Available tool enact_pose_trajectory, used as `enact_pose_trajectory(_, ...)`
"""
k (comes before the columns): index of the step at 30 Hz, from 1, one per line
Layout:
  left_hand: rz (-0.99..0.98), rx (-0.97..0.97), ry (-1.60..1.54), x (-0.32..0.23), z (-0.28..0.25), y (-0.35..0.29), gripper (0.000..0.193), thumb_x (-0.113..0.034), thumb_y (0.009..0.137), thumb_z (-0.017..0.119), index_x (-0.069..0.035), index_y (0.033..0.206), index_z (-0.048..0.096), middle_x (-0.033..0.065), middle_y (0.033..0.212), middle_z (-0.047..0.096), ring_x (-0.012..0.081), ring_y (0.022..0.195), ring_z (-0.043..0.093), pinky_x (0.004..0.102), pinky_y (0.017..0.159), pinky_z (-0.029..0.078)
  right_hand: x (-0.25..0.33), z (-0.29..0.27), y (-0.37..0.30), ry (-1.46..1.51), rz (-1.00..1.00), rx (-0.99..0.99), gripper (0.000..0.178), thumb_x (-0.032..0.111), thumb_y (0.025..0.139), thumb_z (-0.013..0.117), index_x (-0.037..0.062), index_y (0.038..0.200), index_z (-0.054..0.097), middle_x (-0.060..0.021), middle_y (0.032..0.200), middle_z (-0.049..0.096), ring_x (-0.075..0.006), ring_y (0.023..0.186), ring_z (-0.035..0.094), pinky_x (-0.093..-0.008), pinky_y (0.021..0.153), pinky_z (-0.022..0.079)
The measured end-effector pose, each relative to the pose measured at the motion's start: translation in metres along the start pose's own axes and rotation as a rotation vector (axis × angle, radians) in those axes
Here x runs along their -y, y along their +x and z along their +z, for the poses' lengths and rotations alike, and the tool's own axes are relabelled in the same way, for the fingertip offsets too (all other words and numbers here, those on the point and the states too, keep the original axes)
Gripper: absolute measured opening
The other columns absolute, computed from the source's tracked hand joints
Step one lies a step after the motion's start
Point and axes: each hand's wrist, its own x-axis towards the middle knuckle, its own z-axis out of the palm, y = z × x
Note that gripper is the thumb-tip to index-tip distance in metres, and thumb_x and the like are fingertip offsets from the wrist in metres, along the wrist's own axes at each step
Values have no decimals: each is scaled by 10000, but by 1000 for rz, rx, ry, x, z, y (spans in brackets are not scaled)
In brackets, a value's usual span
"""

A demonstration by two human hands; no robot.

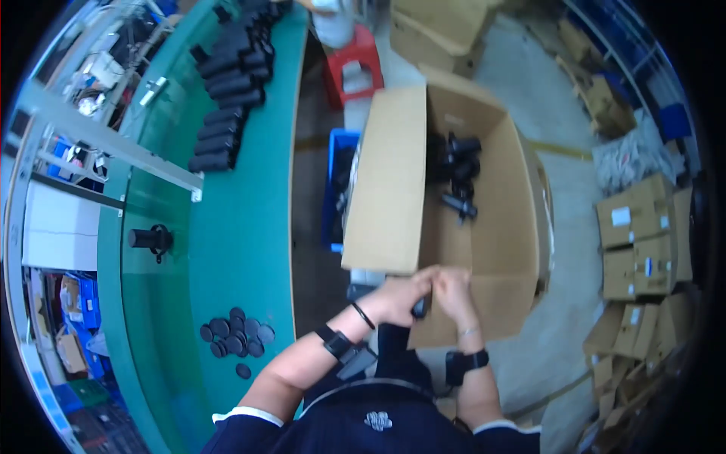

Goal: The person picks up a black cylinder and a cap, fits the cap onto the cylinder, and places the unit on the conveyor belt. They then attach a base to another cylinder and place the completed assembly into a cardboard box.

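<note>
Close together at the near edge of an open cardboard box (484, 303), my left hand (401, 297) and my right hand (454, 293) both have their fingers curled in. Just below my left fingers shows a small black piece (420, 308); most of it is hidden, and I cannot tell its kind. What my right fingers pinch, if anything, is hidden too. Inside the box, toward its far left, lies a heap of black parts with stubby cylindrical bodies (461, 163). The box's left flap (389, 178) is folded outward.
Left of me runs a green workbench (249, 227) with rows of black cylinders (219, 132) and several black discs (236, 333). A blue bin (338, 189) and red stool (355, 69) stand between bench and box. Cartons (639, 234) are stacked at right.
</note>
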Motion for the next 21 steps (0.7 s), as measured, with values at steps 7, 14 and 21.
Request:
enact_pose_trajectory(7, -342, 165, 168, 53, 90, -55, 740, -244, 592, 778, -56, 1257, 514, 224, 1423, 348, 380, 1110, 583, 429, 914, 501, 16, 39, -70, 749, 248, 113, 239, -12, 882, 544, -4, 1121, 554, -125, 1016, 666, -194, 987, 639, -303, 865, 505)
enact_pose_trajectory(14, -398, 177, 178, 46, 93, -45, 770, -206, 593, 804, -35, 1270, 479, 183, 1442, 295, 394, 1110, 584, 465, 899, 513, -84, -138, -80, -199, 430, 362, 252, 242, 867, 657, -9, 866, 679, -130, 732, 673, -187, 688, 653, -324, 633, 527)
enact_pose_trajectory(21, -373, 186, 271, 45, 69, -28, 717, -254, 616, 806, -77, 1233, 487, 214, 1375, 346, 403, 1055, 600, 485, 883, 511, -125, -279, -39, -661, 582, 515, 367, 287, 735, 729, -44, 882, 673, -267, 887, 653, -405, 844, 644, -452, 752, 529)
